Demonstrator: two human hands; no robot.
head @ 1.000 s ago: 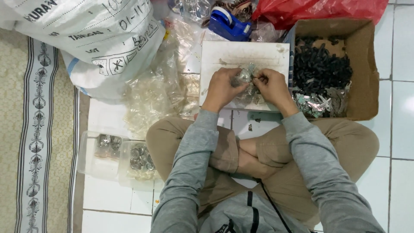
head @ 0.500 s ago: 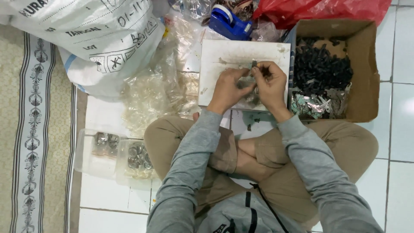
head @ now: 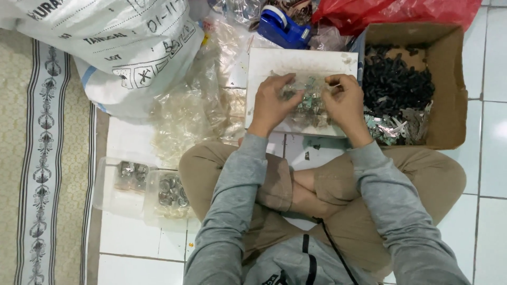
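Note:
I sit cross-legged on the tiled floor with a white board (head: 296, 63) in front of my knees. A small clear plastic bag of little metal parts (head: 309, 103) lies on the board. My left hand (head: 272, 103) grips the bag's left edge, and my right hand (head: 346, 103) pinches its top right corner. Both hands rest low over the board, close together.
A cardboard box (head: 454, 79) of black and silvery parts stands at the right. A blue tape dispenser (head: 282, 26), a red bag (head: 396, 13), a large white sack (head: 105, 47), crumpled clear bags (head: 195, 113) and two filled clear packets (head: 148, 184) lie around. A patterned rug (head: 37, 158) runs along the left.
The hands have come down from a raised position to the board and spread apart along the bag. The view has shifted slightly.

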